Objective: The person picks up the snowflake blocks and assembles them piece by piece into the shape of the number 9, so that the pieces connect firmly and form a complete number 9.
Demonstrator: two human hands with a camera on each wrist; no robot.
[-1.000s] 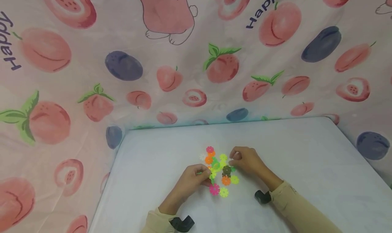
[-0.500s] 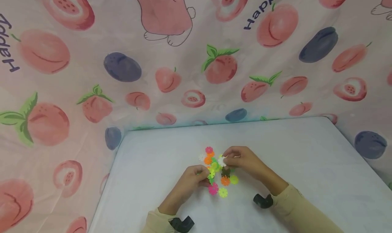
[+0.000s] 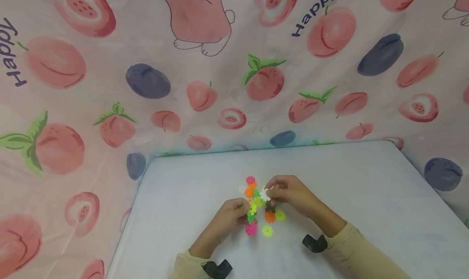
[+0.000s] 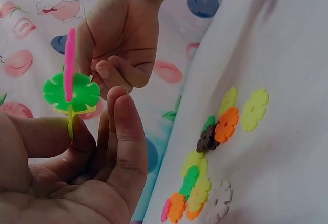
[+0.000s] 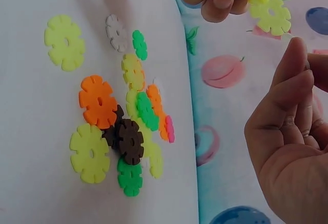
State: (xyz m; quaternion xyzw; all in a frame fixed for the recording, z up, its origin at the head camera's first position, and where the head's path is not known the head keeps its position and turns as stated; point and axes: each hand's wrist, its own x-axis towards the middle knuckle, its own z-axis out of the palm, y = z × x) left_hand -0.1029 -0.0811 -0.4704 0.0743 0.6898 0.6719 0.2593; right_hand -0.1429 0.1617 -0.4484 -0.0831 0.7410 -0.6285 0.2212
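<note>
In the head view, my left hand (image 3: 232,213) pinches a yellow notched plastic disc (image 3: 253,207) between thumb and fingers. A green disc (image 4: 77,92) and a pink disc (image 4: 69,62) are slotted onto it, the pink one upright in the left wrist view. My right hand (image 3: 293,192) pinches a white disc (image 3: 265,195) by its edge, close beside the joined pieces. Another yellow disc (image 5: 271,15) of the held pieces faces the right fingertips in the right wrist view, where the white disc is mostly hidden by those fingers.
Loose notched discs lie on the white table (image 3: 348,181) beneath the hands: orange (image 5: 97,102), brown (image 5: 131,142), green (image 5: 130,177), white (image 5: 116,33) and several yellow ones. Some overlap. A fruit-printed cloth (image 3: 205,67) hangs behind the table.
My right hand has come left, bringing the white disc up to the left hand's pieces, then stays nearly still. The held pink disc has shifted slightly left as the joined pieces turned.
</note>
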